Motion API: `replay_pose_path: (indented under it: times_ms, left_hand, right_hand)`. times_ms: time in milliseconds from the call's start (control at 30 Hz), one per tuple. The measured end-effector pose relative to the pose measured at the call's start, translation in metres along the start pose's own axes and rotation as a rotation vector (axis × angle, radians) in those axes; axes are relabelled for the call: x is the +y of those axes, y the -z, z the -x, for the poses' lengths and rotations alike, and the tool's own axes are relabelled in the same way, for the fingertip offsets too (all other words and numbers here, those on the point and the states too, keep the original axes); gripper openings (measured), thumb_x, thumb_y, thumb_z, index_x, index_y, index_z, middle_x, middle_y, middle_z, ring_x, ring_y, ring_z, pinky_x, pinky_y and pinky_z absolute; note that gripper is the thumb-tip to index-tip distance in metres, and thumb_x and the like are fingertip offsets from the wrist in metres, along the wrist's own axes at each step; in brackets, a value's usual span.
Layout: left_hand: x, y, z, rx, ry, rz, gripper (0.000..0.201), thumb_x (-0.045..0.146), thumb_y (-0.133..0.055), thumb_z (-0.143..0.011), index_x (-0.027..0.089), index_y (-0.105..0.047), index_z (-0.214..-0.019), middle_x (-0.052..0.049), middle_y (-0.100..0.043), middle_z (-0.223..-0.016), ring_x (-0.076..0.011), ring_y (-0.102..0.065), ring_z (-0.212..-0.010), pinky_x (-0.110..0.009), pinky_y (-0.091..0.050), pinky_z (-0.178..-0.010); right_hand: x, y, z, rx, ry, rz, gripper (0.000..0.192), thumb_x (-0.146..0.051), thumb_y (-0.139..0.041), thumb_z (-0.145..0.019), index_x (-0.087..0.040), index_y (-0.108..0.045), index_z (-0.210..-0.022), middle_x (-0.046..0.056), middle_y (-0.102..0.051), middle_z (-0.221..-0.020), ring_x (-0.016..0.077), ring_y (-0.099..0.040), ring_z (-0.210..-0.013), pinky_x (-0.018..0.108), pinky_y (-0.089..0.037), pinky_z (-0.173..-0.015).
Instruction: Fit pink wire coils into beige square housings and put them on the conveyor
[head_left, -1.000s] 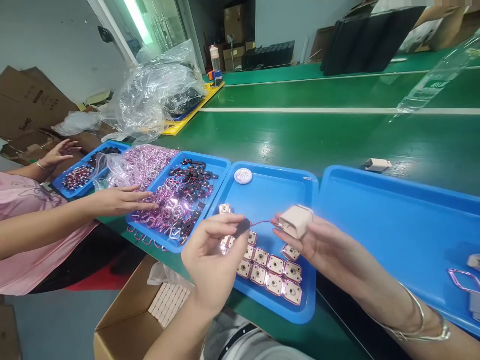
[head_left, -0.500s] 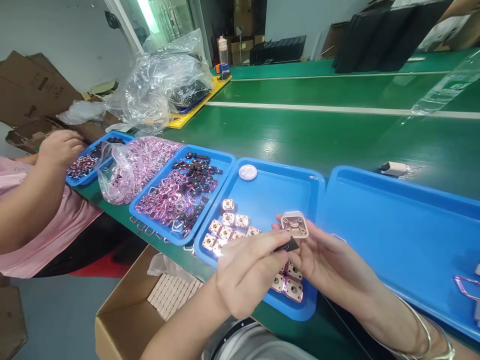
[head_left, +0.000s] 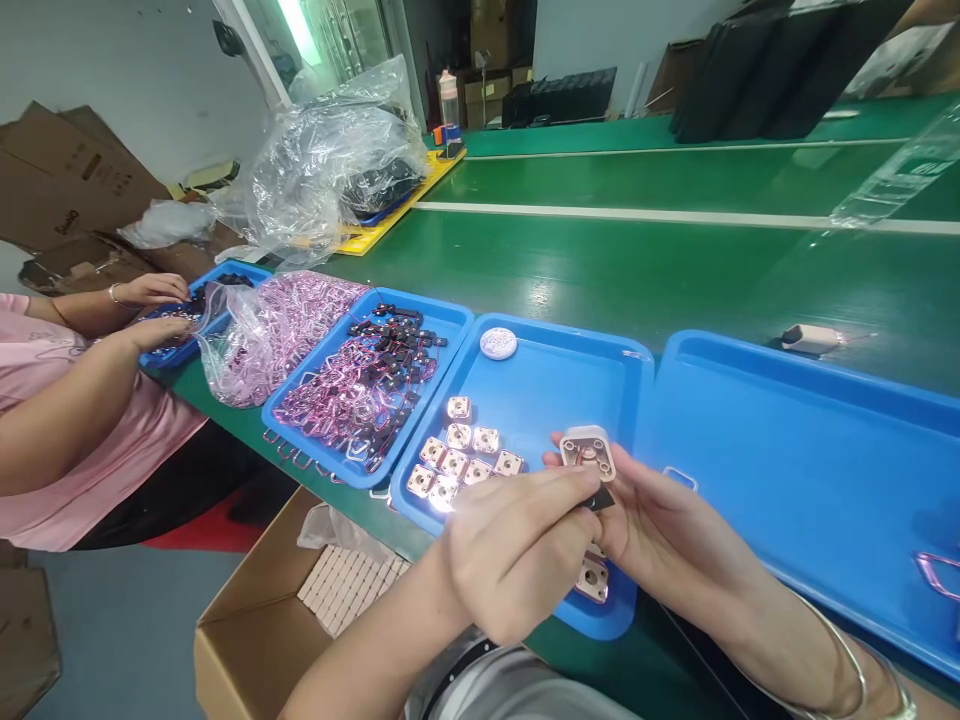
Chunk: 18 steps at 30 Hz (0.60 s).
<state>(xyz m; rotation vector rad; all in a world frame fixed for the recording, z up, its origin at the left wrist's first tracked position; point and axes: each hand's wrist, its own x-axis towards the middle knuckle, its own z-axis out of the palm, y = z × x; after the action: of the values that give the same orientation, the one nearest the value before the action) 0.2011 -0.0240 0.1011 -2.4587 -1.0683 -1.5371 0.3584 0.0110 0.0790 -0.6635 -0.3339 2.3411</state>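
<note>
My right hand [head_left: 660, 530] holds a small beige square housing [head_left: 589, 452] with its open face turned up, just above a blue tray [head_left: 555, 385]. My left hand [head_left: 517, 550] pinches a small black connector [head_left: 600, 499] right under the housing, touching my right fingers. Below both hands, rows of similar square parts [head_left: 465, 450] with copper rims lie in that tray. A white round disc [head_left: 498, 343] sits at the tray's far edge.
A co-worker in pink has both hands at a far-left blue tray [head_left: 225, 280]. Another tray of pink wire loops with black connectors [head_left: 367, 385], a plastic bag of loops [head_left: 262, 330], a large blue tray [head_left: 810, 450] on the right, an open cardboard box [head_left: 270, 620] below the green bench.
My hands came together: the housing was flipped open face up and my left hand brought the black connector under it. The co-worker's hands withdrew from the loop tray to the far-left tray.
</note>
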Motion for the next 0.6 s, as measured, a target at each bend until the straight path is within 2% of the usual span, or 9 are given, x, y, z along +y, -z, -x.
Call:
replay_pose_path:
  times_ms: [167,267,367,500,600]
  left_hand:
    - [-0.0009,0.0022,0.003,-0.105,0.006,0.052,0.014,0.009,-0.052,-0.087,0.014,-0.063,-0.095,-0.011,-0.075,-0.093,-0.0178,-0.071,-0.092,-0.023,-0.06,-0.082]
    - [-0.0019,0.0025,0.005,-0.086,0.024,0.034,0.015,0.01,-0.052,-0.088,0.016,-0.063,-0.096,-0.009,-0.075,-0.094,-0.0178,-0.072,-0.089,-0.024,-0.061,-0.079]
    - [-0.0028,0.0033,0.0042,-0.037,-0.001,-0.01,0.011,0.007,-0.056,-0.085,0.012,-0.063,-0.093,-0.012,-0.075,-0.094,-0.0171,-0.072,-0.09,-0.022,-0.06,-0.081]
    - [-0.0029,0.0039,0.0014,-0.092,-0.043,0.009,0.011,0.008,-0.053,-0.087,0.01,-0.063,-0.088,-0.013,-0.074,-0.091,-0.0167,-0.071,-0.091,-0.021,-0.059,-0.08]
    - [-0.003,-0.0007,0.0025,-0.105,-0.032,0.013,0.013,0.009,-0.05,-0.088,0.01,-0.063,-0.087,-0.014,-0.074,-0.09,-0.0174,-0.072,-0.085,-0.022,-0.06,-0.073]
  right_hand:
    - [0.0003,-0.0006,-0.0005,0.027,-0.005,-0.013,0.021,-0.031,-0.055,-0.09,-0.021,-0.074,-0.09,0.003,-0.077,-0.089,0.0146,-0.072,-0.086,0.022,-0.057,-0.078]
    - [0.001,0.0013,-0.0007,0.061,0.001,0.022,0.02,-0.032,-0.057,-0.089,-0.021,-0.073,-0.091,0.004,-0.077,-0.09,0.0163,-0.071,-0.089,0.024,-0.057,-0.078]
    - [0.0021,0.0038,-0.0013,0.055,0.01,0.04,0.018,-0.03,-0.06,-0.087,-0.022,-0.073,-0.096,0.003,-0.076,-0.093,0.015,-0.07,-0.09,0.022,-0.056,-0.08]
    - [0.0035,0.0054,-0.0009,0.023,-0.009,0.008,0.017,-0.032,-0.063,-0.086,-0.021,-0.074,-0.094,0.003,-0.076,-0.091,0.0135,-0.07,-0.087,0.019,-0.055,-0.08]
    - [0.0053,0.0077,0.0007,0.007,-0.001,0.025,0.018,-0.033,-0.063,-0.086,-0.024,-0.072,-0.1,0.001,-0.075,-0.094,0.0134,-0.069,-0.089,0.02,-0.055,-0.081]
